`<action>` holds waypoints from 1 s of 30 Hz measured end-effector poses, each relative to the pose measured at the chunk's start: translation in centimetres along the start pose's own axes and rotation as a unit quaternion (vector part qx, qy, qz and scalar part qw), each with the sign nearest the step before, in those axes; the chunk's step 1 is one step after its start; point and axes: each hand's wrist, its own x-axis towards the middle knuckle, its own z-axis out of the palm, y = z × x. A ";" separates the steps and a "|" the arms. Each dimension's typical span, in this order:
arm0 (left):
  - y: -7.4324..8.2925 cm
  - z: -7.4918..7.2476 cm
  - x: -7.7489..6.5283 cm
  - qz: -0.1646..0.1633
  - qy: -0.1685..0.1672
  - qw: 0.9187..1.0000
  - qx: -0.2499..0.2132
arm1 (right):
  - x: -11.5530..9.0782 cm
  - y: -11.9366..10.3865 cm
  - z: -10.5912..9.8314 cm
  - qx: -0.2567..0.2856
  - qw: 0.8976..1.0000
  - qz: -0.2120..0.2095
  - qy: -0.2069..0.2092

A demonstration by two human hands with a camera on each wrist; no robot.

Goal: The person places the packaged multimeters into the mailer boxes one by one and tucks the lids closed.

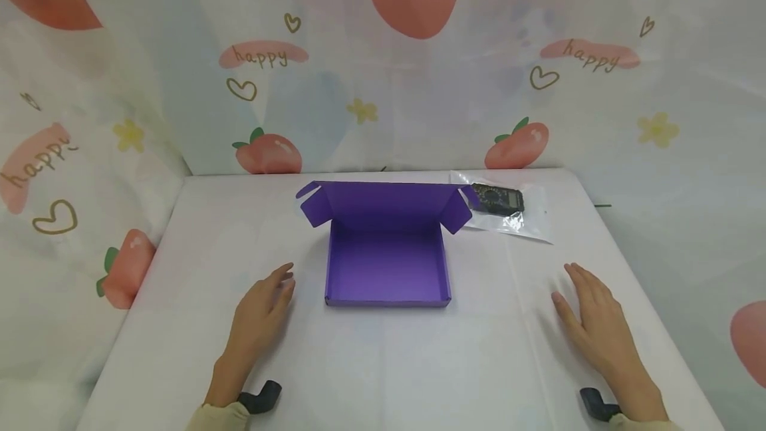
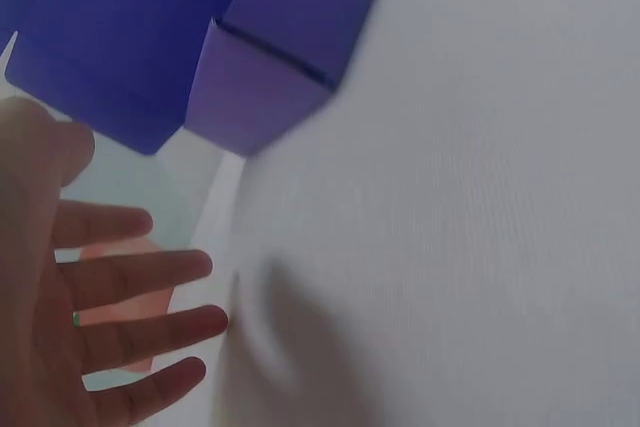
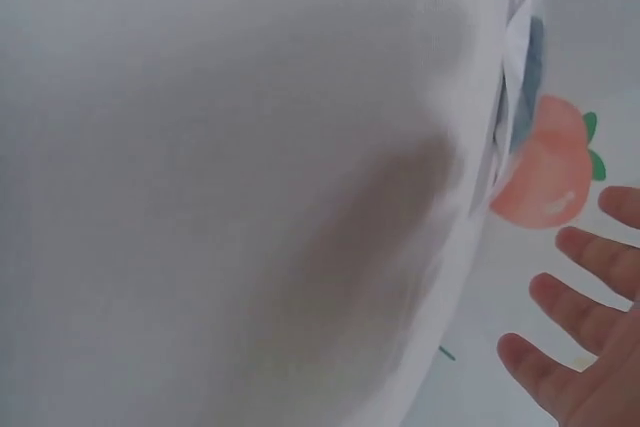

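Your left hand is just beside the left side of the shallow purple cardboard box, fingers loosely extended and holding nothing; the left wrist camera shows them spread apart. Your right hand is well to the right of the box, also free, with its fingers straight and its thumb apart from them.

The box sits at the middle of the white cloth-covered table, its lid raised at the back and its small side flaps sticking out. Behind it to the right lies a clear plastic bag with a black rectangular device inside (a dial and a small grey screen show through the plastic). From the head camera, the lid's right-hand flaps stand in front of the bag's left part and cover a little of the device. Your right hand is nearer you than the bag, apart from it.

Around the table hangs a pale fabric backdrop printed with peaches, hearts and "happy". Black bands with stubby mounts circle your wrists.
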 end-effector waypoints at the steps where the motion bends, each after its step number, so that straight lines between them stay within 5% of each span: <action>1: 0.3 0.2 0.2 -0.005 0.002 1.000 -0.008 | 0.1 0.0 0.0 0.004 1.000 0.000 0.001; 11: 3.1 1.8 1.7 -0.043 0.011 0.994 -0.104 | 1.4 0.0 0.6 0.032 0.999 0.031 -0.024; 21: 5.1 2.7 2.4 -0.068 -0.017 0.986 -0.152 | 3.5 -0.5 1.1 0.078 0.992 0.082 -0.050; 30: 6.0 3.2 2.5 -0.075 -0.007 0.981 -0.179 | 5.2 0.1 1.9 0.113 0.981 0.147 -0.054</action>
